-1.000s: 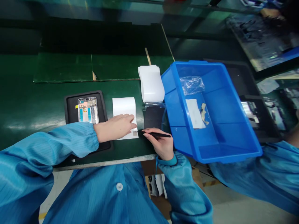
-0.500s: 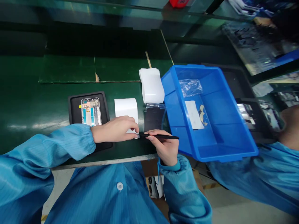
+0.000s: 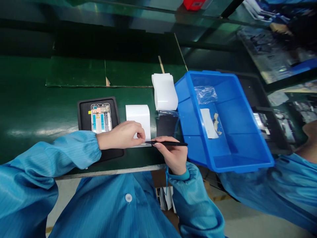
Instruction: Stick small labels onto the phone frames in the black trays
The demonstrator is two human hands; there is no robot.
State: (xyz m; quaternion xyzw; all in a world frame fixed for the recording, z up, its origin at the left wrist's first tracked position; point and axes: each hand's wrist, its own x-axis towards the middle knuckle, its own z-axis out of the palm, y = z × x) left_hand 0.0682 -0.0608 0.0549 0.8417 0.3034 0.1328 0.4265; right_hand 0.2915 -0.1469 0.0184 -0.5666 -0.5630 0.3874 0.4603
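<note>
My left hand [image 3: 123,135] lies over the near end of a white sheet [image 3: 138,116] on the green bench, thumb and forefinger pinched at its near right corner. My right hand [image 3: 173,155] holds black tweezers [image 3: 168,143] whose tip meets that same corner. Left of the sheet an open phone frame [image 3: 100,117], with circuit parts showing, lies in a black tray [image 3: 83,114]. My left wrist crosses the tray's near right part.
A stack of white sheets [image 3: 164,91] lies behind, with a dark pad [image 3: 167,127] under clear film beside it. A blue bin [image 3: 242,152] at right holds a plastic bag and a paper. Another person's blue sleeve [image 3: 284,188] is at far right.
My left fingers went from flat on the sheet to a pinch at its corner. The tweezers' tip stayed at that corner. The view shifted slightly.
</note>
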